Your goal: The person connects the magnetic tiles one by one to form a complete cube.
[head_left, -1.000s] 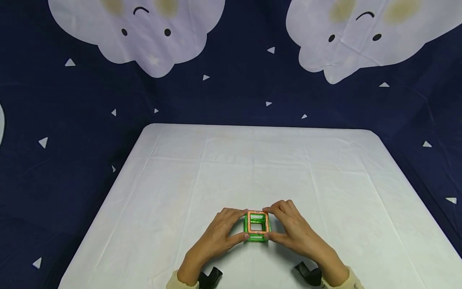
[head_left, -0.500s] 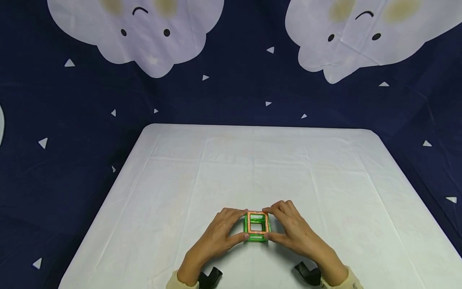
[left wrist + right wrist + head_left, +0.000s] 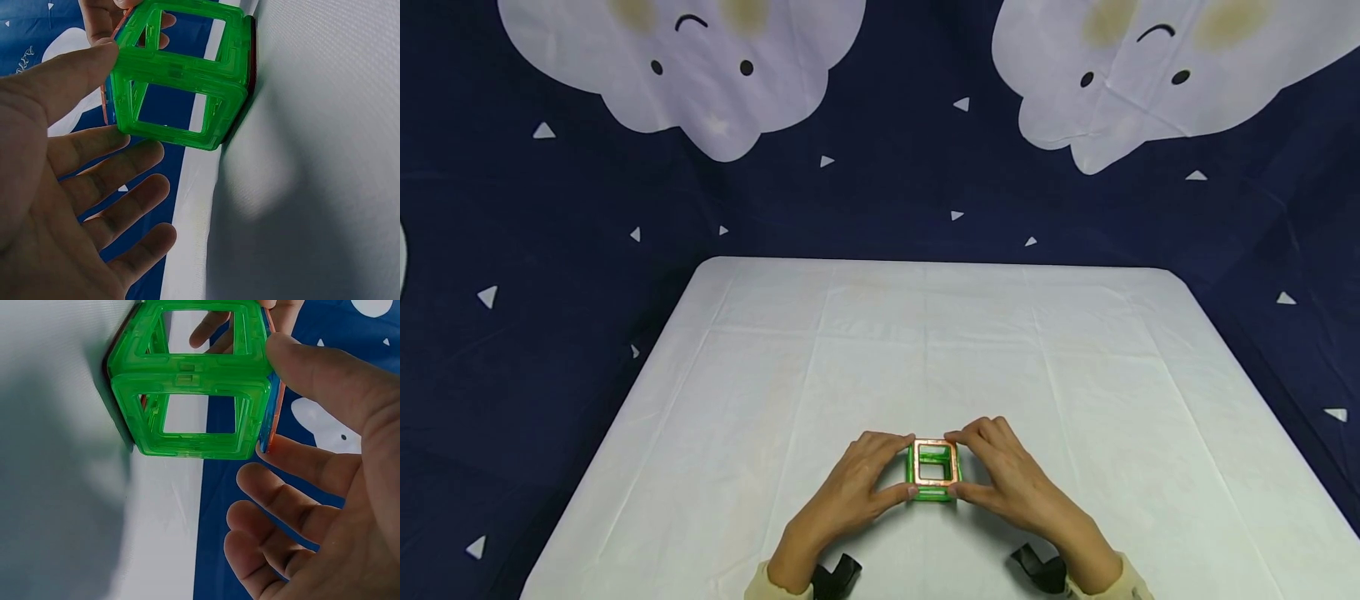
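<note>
A small cube of magnetic tiles stands on the white table, with green side tiles [image 3: 932, 494] and an orange square frame [image 3: 954, 463] on top. My left hand [image 3: 856, 485] holds its left side, thumb at the near corner and index finger at the far one. My right hand [image 3: 1013, 485] grips the right side the same way. In the left wrist view the green walls [image 3: 178, 70] meet a dark red base edge [image 3: 251, 56], and the other left fingers spread free. The right wrist view shows a blue layer [image 3: 267, 415] under the orange top edge.
The white cloth-covered table [image 3: 880, 350] has rounded far corners. Behind it hangs a dark blue backdrop [image 3: 880, 200] with clouds and small triangles. A black wrist mount [image 3: 837, 577] sits by the left sleeve, another black mount [image 3: 1041, 571] by the right.
</note>
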`<state>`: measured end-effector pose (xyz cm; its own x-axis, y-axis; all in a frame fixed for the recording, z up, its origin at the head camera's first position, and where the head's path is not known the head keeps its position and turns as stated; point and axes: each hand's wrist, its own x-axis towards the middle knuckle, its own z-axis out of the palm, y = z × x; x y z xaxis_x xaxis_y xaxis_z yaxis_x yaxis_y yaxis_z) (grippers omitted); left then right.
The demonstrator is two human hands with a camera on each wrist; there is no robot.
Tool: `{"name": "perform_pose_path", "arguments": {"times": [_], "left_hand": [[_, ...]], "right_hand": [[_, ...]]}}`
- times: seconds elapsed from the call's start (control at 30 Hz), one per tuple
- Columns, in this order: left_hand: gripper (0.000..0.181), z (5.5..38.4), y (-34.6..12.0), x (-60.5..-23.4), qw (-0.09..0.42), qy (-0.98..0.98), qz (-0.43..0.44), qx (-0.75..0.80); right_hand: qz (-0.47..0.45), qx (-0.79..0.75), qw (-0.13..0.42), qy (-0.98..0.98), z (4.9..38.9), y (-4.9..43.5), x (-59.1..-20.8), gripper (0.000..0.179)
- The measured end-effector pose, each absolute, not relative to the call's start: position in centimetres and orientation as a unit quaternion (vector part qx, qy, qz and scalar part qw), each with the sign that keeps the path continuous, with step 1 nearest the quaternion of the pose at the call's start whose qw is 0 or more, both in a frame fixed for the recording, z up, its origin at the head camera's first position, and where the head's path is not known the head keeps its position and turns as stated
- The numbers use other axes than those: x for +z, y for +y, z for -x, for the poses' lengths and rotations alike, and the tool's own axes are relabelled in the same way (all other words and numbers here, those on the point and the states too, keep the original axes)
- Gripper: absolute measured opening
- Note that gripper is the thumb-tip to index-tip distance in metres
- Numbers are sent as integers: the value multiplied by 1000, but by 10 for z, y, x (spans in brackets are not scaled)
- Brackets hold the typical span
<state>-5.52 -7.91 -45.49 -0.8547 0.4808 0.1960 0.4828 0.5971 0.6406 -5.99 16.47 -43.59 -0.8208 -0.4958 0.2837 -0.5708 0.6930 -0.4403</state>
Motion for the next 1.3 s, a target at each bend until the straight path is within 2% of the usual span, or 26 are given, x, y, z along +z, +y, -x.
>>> {"name": "perform_pose_path", "arguments": {"times": [0.9, 1.17, 1.3], "left_hand": [[60, 58, -82, -451, -2, -894, 276, -354], [61, 58, -83, -451, 4, -894, 275, -355], [58, 59, -86, -451, 7, -893, 263, -365]], "right_hand": [[-294, 269, 63, -915, 60, 164, -438, 59], [-262, 280, 44, -922, 58, 168, -437, 61], [-243, 293, 54, -923, 57, 173, -436, 55]]}}
